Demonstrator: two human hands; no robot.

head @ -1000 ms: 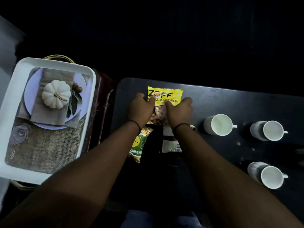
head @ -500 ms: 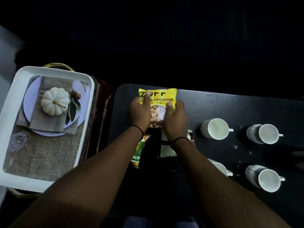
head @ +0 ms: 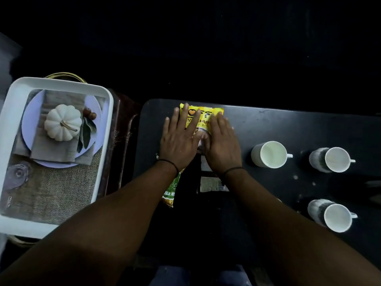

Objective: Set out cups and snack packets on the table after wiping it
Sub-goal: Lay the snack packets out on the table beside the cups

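Both hands lie flat, fingers straight, pressing the yellow packet (head: 206,113) at the table's (head: 288,124) far edge near its left corner: left hand (head: 180,141), right hand (head: 221,145). A green packet (head: 171,193) lies nearer, under the left wrist. Three cups (head: 269,154) stand toward the right end.

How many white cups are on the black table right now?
3 in view: one cup just right of the right hand, a second further right, a third nearer the camera. Another may be hidden behind the right forearm.
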